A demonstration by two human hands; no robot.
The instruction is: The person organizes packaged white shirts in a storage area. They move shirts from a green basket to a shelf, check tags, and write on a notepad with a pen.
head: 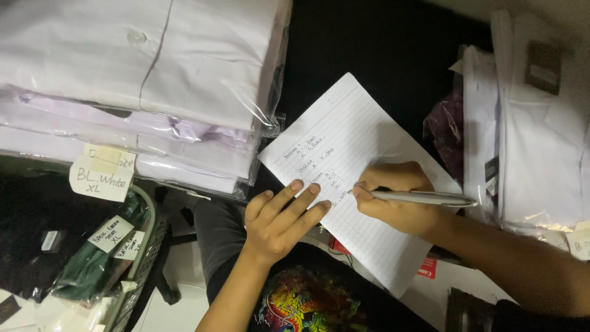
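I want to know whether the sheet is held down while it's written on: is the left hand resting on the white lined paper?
Yes, the left hand lies flat with its fingertips on the white lined paper.

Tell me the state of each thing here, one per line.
Lined sheet: flat, partly written on, pinned by the left hand.
Pen: gripped, tip on the sheet.
Left hand: open, fingers spread on the sheet.
Right hand: closed around the pen.
White shirts: folded, bagged, stacked.
Basket: filled with bagged dark clothes.
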